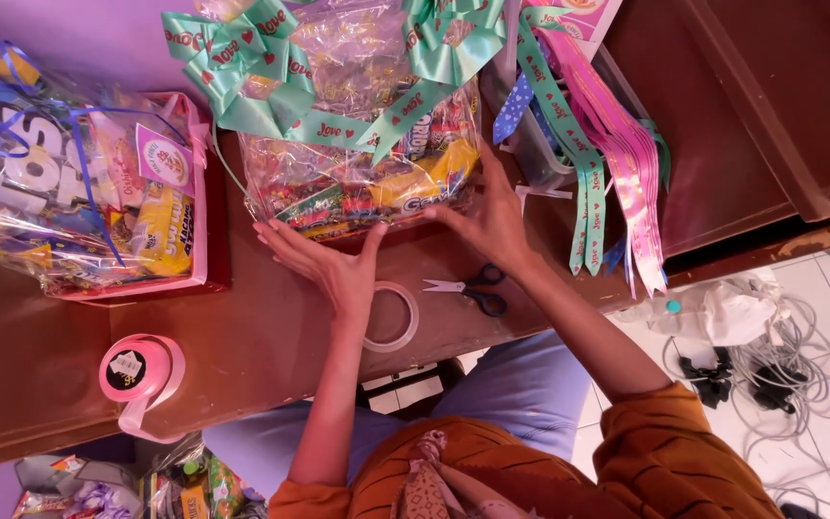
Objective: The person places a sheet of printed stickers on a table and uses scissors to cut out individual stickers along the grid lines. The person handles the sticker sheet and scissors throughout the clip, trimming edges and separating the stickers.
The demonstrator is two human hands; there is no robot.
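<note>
Two hands lie flat and spread, gripping nothing: left hand (327, 261) and right hand (488, 219) press the near edge of a cellophane-wrapped gift basket (362, 154) on the desk (261, 336). Scissors (468, 286) and a tape roll (391, 317) lie just beside.

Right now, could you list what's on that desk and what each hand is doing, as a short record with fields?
Surface: brown wooden desk
Left hand: flat against the near side of the cellophane-wrapped gift basket
Right hand: fingers spread on the same basket's right side
Basket top: mint green ribbon bows
Near the hands: clear tape roll, black-handled scissors
Left of desk: second wrapped hamper in a pink tray, pink ribbon spool
Right of desk: loose pink and green ribbons
</note>
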